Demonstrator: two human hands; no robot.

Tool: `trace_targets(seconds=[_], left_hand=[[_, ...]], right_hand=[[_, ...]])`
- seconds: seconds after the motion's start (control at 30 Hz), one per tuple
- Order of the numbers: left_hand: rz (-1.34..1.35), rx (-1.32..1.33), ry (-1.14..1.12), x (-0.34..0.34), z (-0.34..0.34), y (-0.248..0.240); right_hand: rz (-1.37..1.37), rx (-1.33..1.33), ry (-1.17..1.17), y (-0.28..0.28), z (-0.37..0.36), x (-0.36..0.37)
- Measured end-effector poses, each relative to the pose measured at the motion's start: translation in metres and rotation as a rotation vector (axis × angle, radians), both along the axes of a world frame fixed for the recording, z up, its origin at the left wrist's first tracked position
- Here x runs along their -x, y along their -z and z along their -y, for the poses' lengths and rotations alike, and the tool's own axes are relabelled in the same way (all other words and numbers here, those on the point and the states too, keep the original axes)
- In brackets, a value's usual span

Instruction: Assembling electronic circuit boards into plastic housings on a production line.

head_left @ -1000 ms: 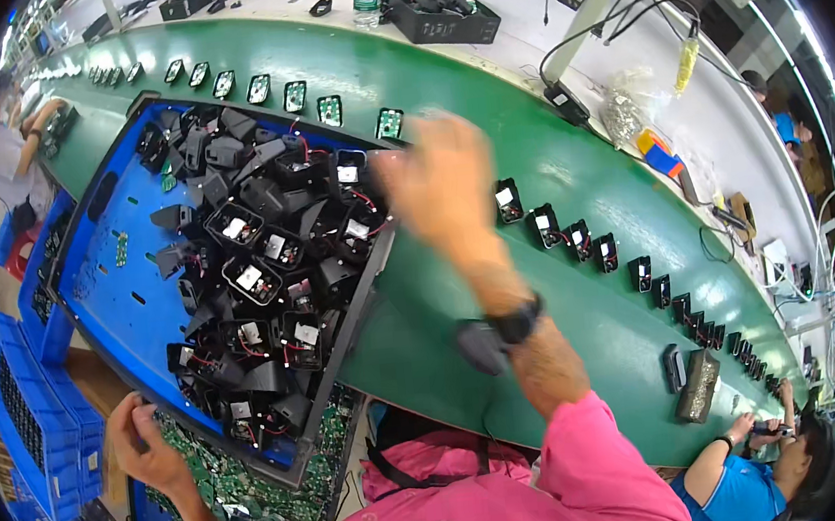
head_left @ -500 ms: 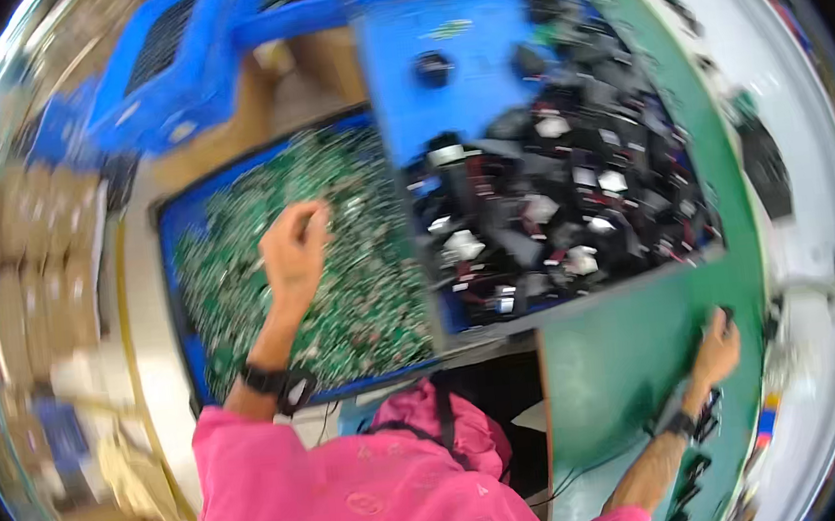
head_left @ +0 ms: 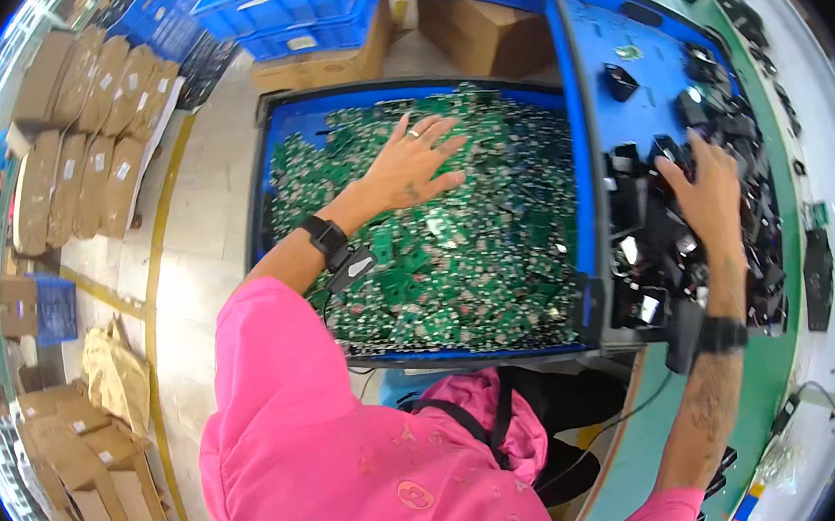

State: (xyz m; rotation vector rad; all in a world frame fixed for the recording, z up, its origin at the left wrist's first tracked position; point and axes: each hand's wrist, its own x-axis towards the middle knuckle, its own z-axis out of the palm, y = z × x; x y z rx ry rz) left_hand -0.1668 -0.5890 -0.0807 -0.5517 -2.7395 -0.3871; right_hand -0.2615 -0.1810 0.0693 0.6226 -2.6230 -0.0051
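My left hand (head_left: 415,165) hovers over or rests on a heap of small green circuit boards (head_left: 410,281), its fingers spread and a ring on one of them; I cannot tell if it touches the boards. These boards fill a shallow blue tray (head_left: 280,138) with a dark rim. To the right, my right hand (head_left: 711,197) reaches into a second blue tray (head_left: 606,26) among black plastic housings (head_left: 648,304), some with shiny faces. Its thumb and index finger stand apart around a dark piece, with no firm grip showing. The other fingertips are partly hidden.
A green worktable (head_left: 614,473) carries the right tray; a cable crosses near its edge. Blue crates (head_left: 302,5) on cardboard boxes stand beyond the trays. Stacked flat cardboard (head_left: 73,183) lies left, past a yellow floor line (head_left: 159,235). A white ledge (head_left: 821,121) runs along the right.
My right hand has moved from the table's right edge up into the tray of black housings. My left hand has opened from curled fingers to spread ones. The view has swung left.
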Motion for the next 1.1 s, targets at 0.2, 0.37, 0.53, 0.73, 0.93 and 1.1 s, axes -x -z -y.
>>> trace_targets(seconds=[0.2,0.37,0.53,0.73,0.93,1.1], left_hand=[[0.398,0.025,-0.511,-0.051,0.135,0.012],[0.389,0.15,-0.487,-0.066,0.141,0.061],[0.418,-0.148,-0.352,-0.105,0.143,0.056],[0.37,0.04,-0.431,-0.185,0.093,0.01],[0.53,-0.045,0.011,-0.235,0.046,-0.014],[0.566,-0.016,0.017,-0.211,0.057,-0.02]], right_hand=[[-0.042,0.423,-0.064,-0.035,0.091,-0.112],[0.49,0.634,-0.405,0.03,0.195,-0.172],[0.844,0.542,-0.485,0.154,0.252,-0.212],[0.672,0.321,-0.539,0.178,0.274,-0.24],[0.906,0.333,-0.669,0.179,0.258,-0.228],[1.049,0.315,-0.689,0.156,0.246,-0.233]])
